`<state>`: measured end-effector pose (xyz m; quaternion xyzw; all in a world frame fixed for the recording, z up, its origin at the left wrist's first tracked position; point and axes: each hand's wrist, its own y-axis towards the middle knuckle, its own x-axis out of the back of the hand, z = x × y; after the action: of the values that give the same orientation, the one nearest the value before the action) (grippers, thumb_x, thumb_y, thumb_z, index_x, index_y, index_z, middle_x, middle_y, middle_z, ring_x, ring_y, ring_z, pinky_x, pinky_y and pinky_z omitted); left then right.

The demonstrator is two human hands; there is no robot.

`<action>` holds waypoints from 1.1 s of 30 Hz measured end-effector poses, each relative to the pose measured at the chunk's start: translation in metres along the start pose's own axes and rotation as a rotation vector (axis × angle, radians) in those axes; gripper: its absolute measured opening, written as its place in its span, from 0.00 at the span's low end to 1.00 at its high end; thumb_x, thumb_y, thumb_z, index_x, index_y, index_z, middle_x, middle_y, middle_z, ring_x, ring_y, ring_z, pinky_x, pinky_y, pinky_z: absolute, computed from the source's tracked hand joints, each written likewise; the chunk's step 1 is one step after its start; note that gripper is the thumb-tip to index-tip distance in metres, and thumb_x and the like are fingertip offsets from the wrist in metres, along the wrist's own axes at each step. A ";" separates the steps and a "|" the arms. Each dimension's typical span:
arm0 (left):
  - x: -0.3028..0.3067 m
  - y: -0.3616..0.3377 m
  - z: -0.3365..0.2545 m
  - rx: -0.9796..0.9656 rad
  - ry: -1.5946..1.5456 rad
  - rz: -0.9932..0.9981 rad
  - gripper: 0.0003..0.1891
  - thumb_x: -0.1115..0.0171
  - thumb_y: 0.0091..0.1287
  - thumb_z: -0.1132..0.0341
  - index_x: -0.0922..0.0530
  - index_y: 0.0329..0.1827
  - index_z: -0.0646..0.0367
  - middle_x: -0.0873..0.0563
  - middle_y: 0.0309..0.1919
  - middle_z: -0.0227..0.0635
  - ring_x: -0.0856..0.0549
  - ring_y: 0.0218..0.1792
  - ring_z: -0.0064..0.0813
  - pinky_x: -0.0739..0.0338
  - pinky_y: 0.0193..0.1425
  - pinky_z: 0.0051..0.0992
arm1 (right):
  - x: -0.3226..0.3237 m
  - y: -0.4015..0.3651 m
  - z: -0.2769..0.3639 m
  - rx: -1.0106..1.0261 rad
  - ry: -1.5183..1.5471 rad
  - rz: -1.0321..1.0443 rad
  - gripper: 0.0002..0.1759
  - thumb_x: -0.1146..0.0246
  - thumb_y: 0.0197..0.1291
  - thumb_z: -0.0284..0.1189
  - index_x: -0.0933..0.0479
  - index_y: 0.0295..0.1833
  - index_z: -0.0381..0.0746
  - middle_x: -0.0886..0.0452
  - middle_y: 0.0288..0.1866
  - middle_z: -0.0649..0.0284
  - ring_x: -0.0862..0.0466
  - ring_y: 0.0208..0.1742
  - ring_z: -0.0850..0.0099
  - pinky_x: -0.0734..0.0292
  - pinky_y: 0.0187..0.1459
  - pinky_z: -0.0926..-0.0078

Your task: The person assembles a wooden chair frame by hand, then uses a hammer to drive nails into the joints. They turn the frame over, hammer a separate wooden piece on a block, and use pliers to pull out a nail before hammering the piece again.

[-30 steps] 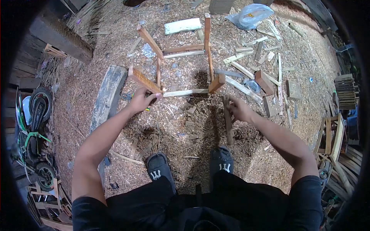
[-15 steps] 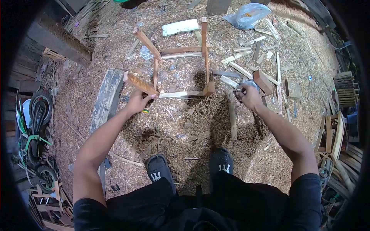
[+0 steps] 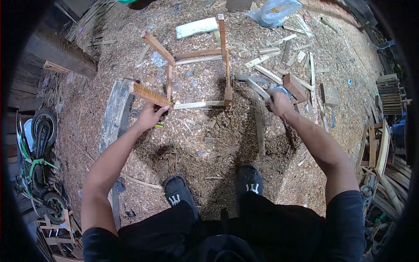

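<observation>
My left hand (image 3: 150, 116) pinches the frame (image 3: 198, 105) by its near leg. My right hand (image 3: 278, 103) is closed around a slat (image 3: 255, 87) just beside it.

**Legible Markings: Survey Result**

No readable words or numbers appear anywhere in the view. Two marks are present:

1. Left sandal (image 3: 175, 198) and right sandal (image 3: 252, 187): each strap carries one white emblem, a forked, W-like figure. No brand name can be read.
2. Plastic bag (image 3: 283, 6), top of view: a yellow-orange printed label (image 3: 275, 9), possibly lettering, too small and blurred to read.
</observation>
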<state>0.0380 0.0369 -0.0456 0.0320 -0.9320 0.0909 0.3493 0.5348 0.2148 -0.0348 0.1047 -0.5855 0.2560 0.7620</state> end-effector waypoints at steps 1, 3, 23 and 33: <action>0.000 0.000 0.000 -0.001 -0.003 0.004 0.19 0.30 0.74 0.56 0.14 0.58 0.63 0.08 0.48 0.47 0.09 0.50 0.41 0.18 0.58 0.37 | 0.005 -0.002 0.004 -0.050 0.190 0.021 0.12 0.38 0.71 0.30 0.18 0.51 0.32 0.14 0.43 0.49 0.12 0.40 0.52 0.16 0.46 0.56; 0.002 0.001 0.000 0.035 -0.051 0.060 0.21 0.29 0.74 0.57 0.16 0.61 0.63 0.08 0.51 0.47 0.10 0.53 0.40 0.18 0.61 0.36 | 0.009 -0.003 0.003 -0.192 0.532 0.135 0.17 0.46 0.83 0.36 0.20 0.53 0.33 0.17 0.33 0.59 0.17 0.23 0.67 0.19 0.29 0.66; -0.002 0.000 0.009 0.051 0.159 0.030 0.26 0.32 0.75 0.51 0.19 0.65 0.65 0.13 0.55 0.58 0.14 0.57 0.54 0.23 0.66 0.43 | 0.032 -0.018 0.000 -0.499 1.642 0.379 0.15 0.50 0.85 0.38 0.27 0.61 0.37 0.15 0.44 0.59 0.20 0.33 0.73 0.19 0.36 0.73; -0.009 -0.012 -0.021 0.177 0.251 -0.077 0.24 0.31 0.74 0.50 0.17 0.45 0.69 0.11 0.37 0.53 0.12 0.38 0.49 0.19 0.48 0.42 | 0.043 -0.024 0.010 -0.491 1.604 0.363 0.24 0.44 0.82 0.32 0.30 0.78 0.41 0.17 0.51 0.62 0.17 0.41 0.76 0.15 0.44 0.74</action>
<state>0.0605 0.0288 -0.0342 0.0869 -0.8675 0.1625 0.4621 0.5466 0.2011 0.0123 -0.3713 0.0840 0.2366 0.8939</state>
